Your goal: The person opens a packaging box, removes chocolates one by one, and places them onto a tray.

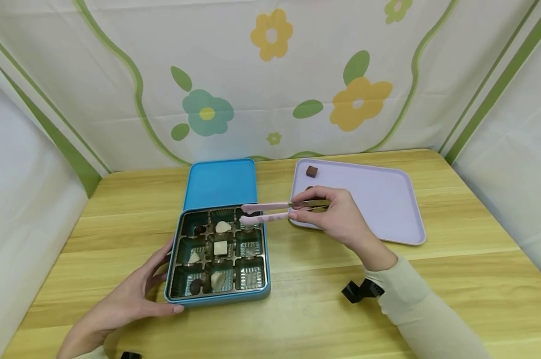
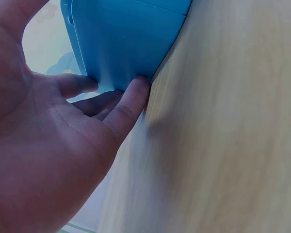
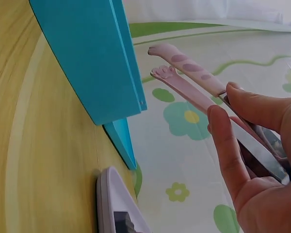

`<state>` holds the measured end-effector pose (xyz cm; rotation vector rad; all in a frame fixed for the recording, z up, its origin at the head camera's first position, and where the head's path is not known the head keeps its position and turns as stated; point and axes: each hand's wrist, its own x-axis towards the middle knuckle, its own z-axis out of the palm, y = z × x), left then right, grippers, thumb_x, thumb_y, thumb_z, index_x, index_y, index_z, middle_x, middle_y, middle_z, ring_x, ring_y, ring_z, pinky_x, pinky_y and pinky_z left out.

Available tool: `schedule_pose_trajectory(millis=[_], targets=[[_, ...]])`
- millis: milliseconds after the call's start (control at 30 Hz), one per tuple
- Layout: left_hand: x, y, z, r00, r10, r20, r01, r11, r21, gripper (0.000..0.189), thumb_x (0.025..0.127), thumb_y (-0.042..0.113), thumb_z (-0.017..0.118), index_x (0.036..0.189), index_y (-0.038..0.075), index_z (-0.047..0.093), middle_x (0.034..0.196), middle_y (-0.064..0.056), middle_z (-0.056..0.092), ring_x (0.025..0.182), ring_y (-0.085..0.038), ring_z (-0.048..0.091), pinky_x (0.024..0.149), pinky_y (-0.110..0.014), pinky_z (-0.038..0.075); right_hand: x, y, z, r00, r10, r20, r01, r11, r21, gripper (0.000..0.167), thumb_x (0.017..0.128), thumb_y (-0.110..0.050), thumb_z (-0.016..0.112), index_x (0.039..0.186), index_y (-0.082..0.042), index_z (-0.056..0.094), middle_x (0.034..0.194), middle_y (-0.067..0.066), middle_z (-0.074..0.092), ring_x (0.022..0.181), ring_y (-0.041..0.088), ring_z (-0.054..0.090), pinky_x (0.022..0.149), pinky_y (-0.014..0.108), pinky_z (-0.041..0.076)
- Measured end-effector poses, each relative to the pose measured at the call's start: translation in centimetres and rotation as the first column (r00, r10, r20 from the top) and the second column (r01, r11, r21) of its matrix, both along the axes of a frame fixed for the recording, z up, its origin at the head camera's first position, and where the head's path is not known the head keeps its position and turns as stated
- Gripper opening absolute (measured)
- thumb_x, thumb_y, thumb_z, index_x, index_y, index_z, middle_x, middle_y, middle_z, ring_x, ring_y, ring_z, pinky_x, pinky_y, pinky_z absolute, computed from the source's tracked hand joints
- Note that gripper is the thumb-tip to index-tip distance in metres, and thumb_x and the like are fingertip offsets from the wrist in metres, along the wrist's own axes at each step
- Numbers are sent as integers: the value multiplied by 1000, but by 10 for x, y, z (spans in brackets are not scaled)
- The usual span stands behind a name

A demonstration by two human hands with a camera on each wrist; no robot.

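Note:
A blue square tin (image 1: 216,301) holds a divided insert with several dark and white chocolates, among them a white square (image 1: 220,248) in the centre compartment. My left hand (image 1: 133,294) rests against the tin's left side, fingertips on its wall and thumb at the front corner. Pink paw-tipped tongs (image 1: 270,206) are pinched in my right hand (image 1: 337,214) between thumb and fingers. Their tips stand apart over the tin's back right compartment, with nothing between them in the right wrist view (image 3: 160,60). That compartment is partly hidden by the tips.
Behind the tin lies its blue lid (image 1: 221,182). A lilac tray (image 1: 387,199) at the right bears a brown square chocolate (image 1: 312,171); a second dark piece (image 1: 309,188) shows partly behind my right hand. A flowered cloth (image 1: 274,80) hangs at the table's back edge.

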<state>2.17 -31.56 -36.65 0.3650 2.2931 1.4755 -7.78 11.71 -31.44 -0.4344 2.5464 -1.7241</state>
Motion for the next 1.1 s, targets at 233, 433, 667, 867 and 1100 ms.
schedule_pose_trajectory(millis=[233,433,667,867,1100], targets=[[-1,0,-2,1000,-15,-28,15,1000,6,127,85,12,92,174,38,5,179,-26,8,151,-66,32,105,-9,41,-5,-31,3,993,56,-108,-49,997,66,21,89,-19,90,108,-15,84,103,2,84,94,17,79,82,31,61],[0,1,-2,999,-11,-43,12,1000,21,126,84,12,93,174,37,7,180,-23,11,153,-14,43,108,-8,40,-19,-64,23,971,173,-164,-134,965,225,16,89,-18,89,104,-12,84,95,0,82,87,17,76,78,31,59],[2,-1,-1,999,-7,-45,8,999,31,126,84,12,93,174,36,8,180,-23,12,142,15,39,109,-8,39,-29,-94,43,943,298,-146,-204,869,451,16,90,-21,89,101,-10,84,95,2,82,84,12,72,75,28,57],[3,0,1,1000,4,-17,-4,999,42,126,85,13,92,174,38,7,181,-20,9,140,23,35,109,-6,37,-31,-109,53,934,346,-87,-243,795,556,16,92,-22,88,102,-9,84,98,4,82,89,16,73,77,27,59],[1,4,-1,999,-22,-37,24,998,53,125,86,12,92,174,36,6,181,-21,9,153,-5,38,110,-7,37,-33,-107,49,938,344,-51,-266,805,531,8,94,-17,84,97,-10,83,96,4,81,89,16,74,79,30,61]])
